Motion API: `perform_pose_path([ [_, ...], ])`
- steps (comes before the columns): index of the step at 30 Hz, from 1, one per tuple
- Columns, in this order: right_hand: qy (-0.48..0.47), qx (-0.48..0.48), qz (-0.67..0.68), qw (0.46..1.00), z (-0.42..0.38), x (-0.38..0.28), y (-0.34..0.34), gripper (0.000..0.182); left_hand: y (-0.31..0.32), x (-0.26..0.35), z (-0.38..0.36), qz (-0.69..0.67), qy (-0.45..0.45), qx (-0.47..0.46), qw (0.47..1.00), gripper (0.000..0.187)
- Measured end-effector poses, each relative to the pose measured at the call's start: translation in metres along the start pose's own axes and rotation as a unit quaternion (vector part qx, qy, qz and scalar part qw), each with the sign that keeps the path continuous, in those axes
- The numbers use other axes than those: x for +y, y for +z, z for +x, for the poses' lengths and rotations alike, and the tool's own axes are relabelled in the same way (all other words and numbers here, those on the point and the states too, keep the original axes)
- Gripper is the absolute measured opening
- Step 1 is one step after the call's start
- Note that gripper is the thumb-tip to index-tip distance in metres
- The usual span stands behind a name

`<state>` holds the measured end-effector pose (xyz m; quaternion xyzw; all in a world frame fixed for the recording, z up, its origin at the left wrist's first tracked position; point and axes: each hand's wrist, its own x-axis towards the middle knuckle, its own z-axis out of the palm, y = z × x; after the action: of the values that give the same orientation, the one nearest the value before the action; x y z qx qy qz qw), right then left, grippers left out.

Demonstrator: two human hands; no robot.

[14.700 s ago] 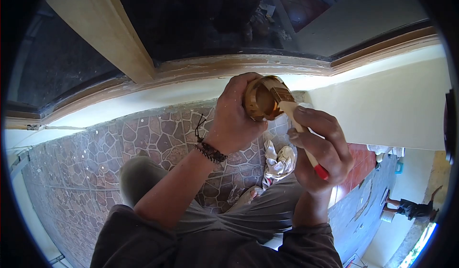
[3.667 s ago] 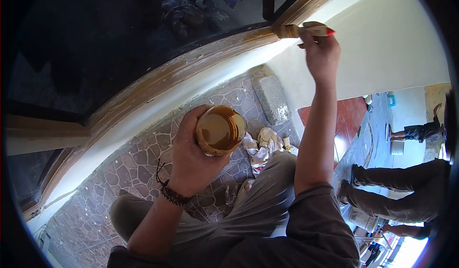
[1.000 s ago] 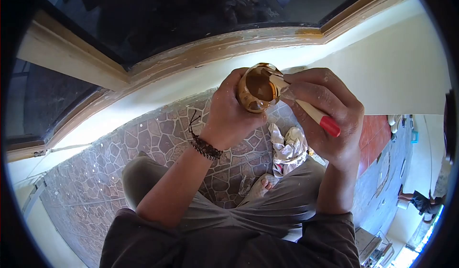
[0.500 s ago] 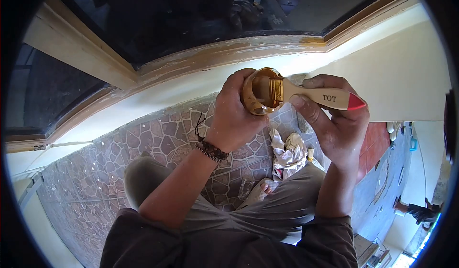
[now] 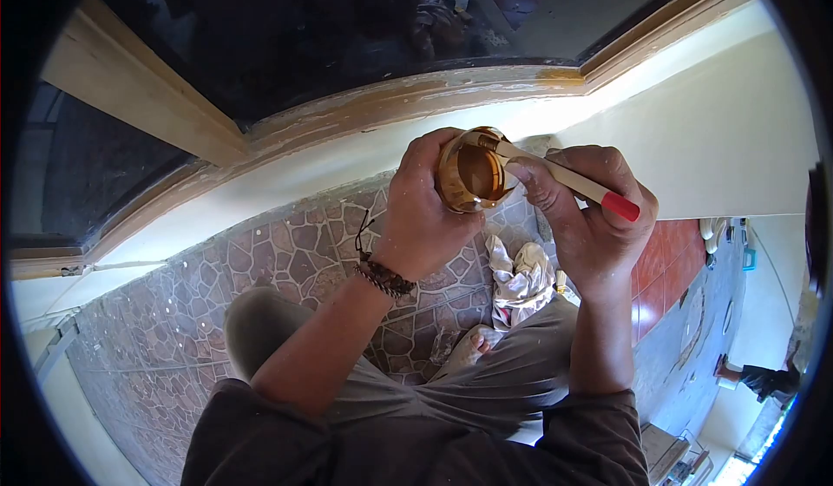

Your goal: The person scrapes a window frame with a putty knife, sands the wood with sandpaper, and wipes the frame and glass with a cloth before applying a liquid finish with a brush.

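My left hand (image 5: 431, 200) is wrapped round a clear glass jar (image 5: 451, 189) with amber-brown liquid inside, its mouth facing me. Between the thumb and fingers of my right hand (image 5: 599, 213) is a flat paintbrush (image 5: 564, 176) with a pale wooden handle and a red tip. The brush is turned edge-on, and its bristle end lies at the upper right of the jar's mouth, partly inside. A braided dark bracelet (image 5: 386, 278) circles my left wrist.
A worn wooden window frame (image 5: 416, 100) with dark glass runs above the hands. On the stone-patterned floor (image 5: 286, 256) lie a crumpled cloth (image 5: 523, 279) and a clear plastic piece (image 5: 445, 344). Another person (image 5: 768, 382) is partly visible at the far right.
The brush has turned from its flat face to its narrow edge, its red end now lower and further left. Its bristle end has moved up along the jar's rim.
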<state>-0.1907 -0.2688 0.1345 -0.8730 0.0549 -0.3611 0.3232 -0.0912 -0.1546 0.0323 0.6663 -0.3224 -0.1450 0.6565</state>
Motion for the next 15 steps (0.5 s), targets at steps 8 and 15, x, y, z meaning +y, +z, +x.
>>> perform_pose_path([
  [8,0.176,0.035,0.096,0.979,-0.001,-0.002,-0.005,0.024,-0.001,0.001,0.002,0.007,-0.007,0.006,1.000,0.064],
  [15,0.295,0.017,0.246,0.923,0.006,0.009,-0.022,0.023,0.000,-0.002,0.006,0.008,0.004,0.009,1.000,0.062],
])
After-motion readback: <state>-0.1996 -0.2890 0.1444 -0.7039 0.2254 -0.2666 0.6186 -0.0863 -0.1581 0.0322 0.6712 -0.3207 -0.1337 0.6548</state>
